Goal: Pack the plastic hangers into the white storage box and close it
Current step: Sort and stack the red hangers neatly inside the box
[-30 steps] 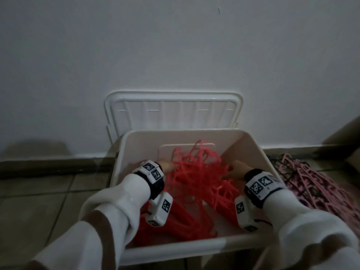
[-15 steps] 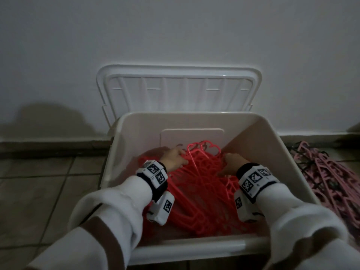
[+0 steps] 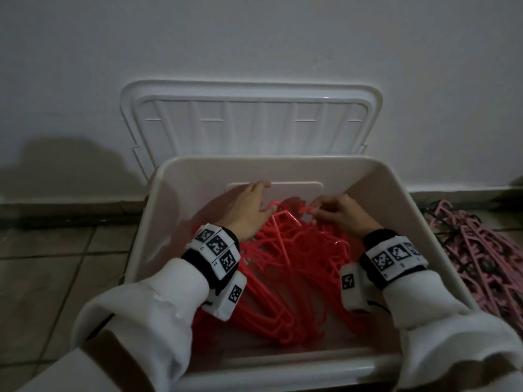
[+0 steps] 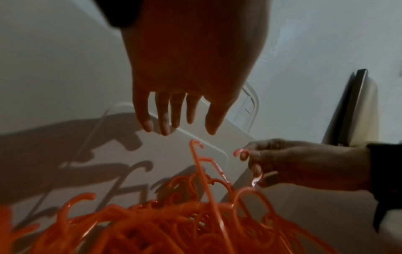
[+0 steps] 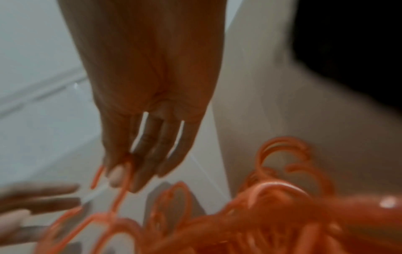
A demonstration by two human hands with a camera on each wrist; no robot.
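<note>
A pile of red plastic hangers [image 3: 285,281] lies inside the white storage box [image 3: 390,199], whose lid [image 3: 252,120] leans upright against the wall behind it. Both hands are inside the box, at its far end. My left hand [image 3: 249,210] is spread with straight fingers [image 4: 165,120] above the hooks and holds nothing. My right hand [image 3: 336,212] pinches the hook of one red hanger [image 4: 240,153] between thumb and fingertips [image 5: 121,175], above the pile [image 5: 261,214].
A heap of pink hangers [image 3: 481,258] lies on the tiled floor right of the box. The white wall stands close behind the lid. Bare tiles [image 3: 56,273] spread to the left of the box.
Both hands have moved deeper toward the box's far wall. The left hand has let go and spread out; the right hand now pinches a hanger hook. The pile has settled lower.
</note>
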